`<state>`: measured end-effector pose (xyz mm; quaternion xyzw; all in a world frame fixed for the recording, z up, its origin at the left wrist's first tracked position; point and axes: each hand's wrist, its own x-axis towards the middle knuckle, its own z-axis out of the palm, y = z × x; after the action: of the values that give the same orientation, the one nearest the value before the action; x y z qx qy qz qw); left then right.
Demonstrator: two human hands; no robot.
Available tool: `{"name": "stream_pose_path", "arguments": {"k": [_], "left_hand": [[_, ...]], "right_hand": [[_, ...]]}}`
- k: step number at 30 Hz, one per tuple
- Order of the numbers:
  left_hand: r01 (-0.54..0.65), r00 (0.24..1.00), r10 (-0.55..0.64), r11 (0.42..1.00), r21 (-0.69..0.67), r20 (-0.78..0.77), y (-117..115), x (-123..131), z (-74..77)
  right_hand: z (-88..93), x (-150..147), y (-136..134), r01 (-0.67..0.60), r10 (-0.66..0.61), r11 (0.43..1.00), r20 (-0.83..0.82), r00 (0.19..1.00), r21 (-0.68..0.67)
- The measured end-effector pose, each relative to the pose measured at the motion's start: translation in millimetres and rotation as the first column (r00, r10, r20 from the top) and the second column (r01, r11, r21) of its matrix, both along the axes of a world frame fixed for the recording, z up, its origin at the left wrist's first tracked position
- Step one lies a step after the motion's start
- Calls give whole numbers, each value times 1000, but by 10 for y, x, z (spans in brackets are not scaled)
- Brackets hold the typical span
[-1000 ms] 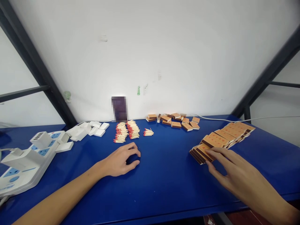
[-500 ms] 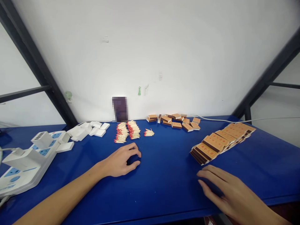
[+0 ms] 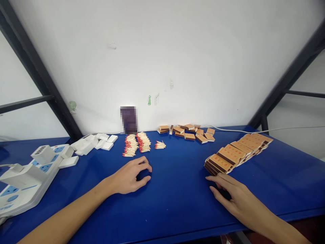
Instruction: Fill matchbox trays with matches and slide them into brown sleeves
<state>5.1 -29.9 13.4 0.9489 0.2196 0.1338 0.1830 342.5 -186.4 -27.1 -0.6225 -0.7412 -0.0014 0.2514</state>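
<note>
left hand (image 3: 130, 177) rests curled, empty, on the desk (image 3: 177, 203); right hand (image 3: 232, 195) open, empty, just beside the matchbox row (image 3: 236, 152).

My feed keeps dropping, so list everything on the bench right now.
table: one, blue, fills the foreground.
matchbox row: one overlapping row, orange-brown, right side.
loose matchboxes: about a dozen, orange, back by the wall.
matches: two piles plus a small bunch, red-headed, back centre.
white boxes: one heap, white, back left.
power strip: one, white with blue sockets, left edge.
cable: one, white, along the wall, right.
dark object: one, blurred, against the wall.
left hand: empty, loosely curled, resting mid-table.
right hand: empty, flat, before the row's near end.
</note>
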Motion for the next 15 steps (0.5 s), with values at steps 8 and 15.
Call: {"name": "stream_pose_path", "arguments": {"k": [8, 15], "left_hand": [[-8, 1000, 8, 1000, 1, -10, -1, 1, 7], [1, 1000, -1, 1000, 10, 7, -2, 5, -5]], "right_hand": [[2, 21, 60, 11, -11, 1000, 47, 999, 4], [-10, 28, 128, 20, -21, 1000, 53, 998, 22]]}}
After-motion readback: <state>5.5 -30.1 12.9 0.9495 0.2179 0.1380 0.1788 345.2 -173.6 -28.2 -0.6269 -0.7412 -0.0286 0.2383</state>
